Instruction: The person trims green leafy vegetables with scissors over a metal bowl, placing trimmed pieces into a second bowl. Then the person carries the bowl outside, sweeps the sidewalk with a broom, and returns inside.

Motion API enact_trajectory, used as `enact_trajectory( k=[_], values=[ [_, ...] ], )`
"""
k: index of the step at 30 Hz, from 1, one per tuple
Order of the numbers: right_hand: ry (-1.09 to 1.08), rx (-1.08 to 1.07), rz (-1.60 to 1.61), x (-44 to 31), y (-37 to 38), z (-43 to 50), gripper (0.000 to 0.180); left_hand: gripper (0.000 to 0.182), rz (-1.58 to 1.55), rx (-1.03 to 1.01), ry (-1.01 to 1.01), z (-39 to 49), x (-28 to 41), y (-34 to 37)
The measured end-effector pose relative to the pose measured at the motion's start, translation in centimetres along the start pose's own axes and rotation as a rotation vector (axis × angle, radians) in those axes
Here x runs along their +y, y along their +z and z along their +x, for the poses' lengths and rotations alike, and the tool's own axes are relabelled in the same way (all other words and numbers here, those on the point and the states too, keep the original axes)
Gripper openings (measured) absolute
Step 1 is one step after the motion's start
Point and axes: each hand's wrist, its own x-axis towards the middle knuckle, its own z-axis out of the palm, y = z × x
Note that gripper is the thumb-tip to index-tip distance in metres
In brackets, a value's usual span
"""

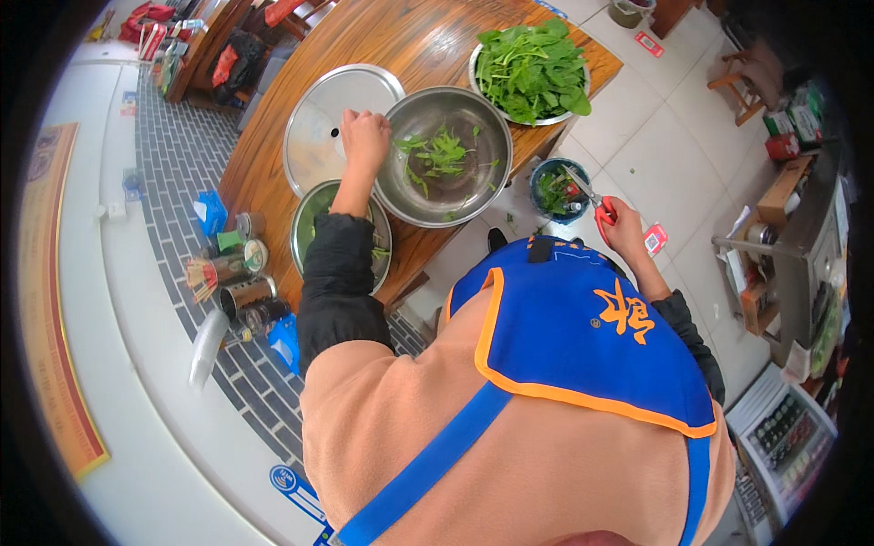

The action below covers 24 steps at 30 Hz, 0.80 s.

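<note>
My right hand [623, 228] grips red-handled scissors [588, 188], their metal blades pointing over a dark bin [554, 217] with green scraps inside. My left hand [365, 140] is curled at the left edge of a wide steel basin [493, 170]; its fingertips are hidden, so whether it holds anything is unclear. Loose cut leaves [442, 153] lie on the basin's bottom. Left of the basin, partly behind my hand, is a round metal disc [308, 130] with a central hole. Beneath my left sleeve, a second metal basin [384, 239] holds some greens.
A heaped bowl of leafy greens [532, 68] stands at the right corner of the wooden table [416, 41]. Chopsticks [201, 273] in a holder, jars and tissue packs line the left wall. A metal cart [809, 225] and a small wooden stool [737, 92] stand on the tiled floor at right.
</note>
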Motion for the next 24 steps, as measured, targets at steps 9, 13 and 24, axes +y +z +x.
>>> enact_trajectory(
  k=[9, 13, 24],
  values=[
    [-0.062, -0.091, 0.011, -1.1, 1.7, 0.9, 0.024, 0.018, 0.189, -0.125, 0.198, -3.1, 1.4, 5.7],
    [-0.060, -0.099, -0.025, -1.4, 1.4, 0.9, 0.024, 0.015, 0.320, -0.138, 0.205, -2.1, 2.3, 8.0],
    [-0.025, -0.069, 0.001, -0.7, 1.6, 0.1, 0.023, 0.024, -0.102, -0.156, 0.301, -2.3, 3.7, 4.9]
  ],
)
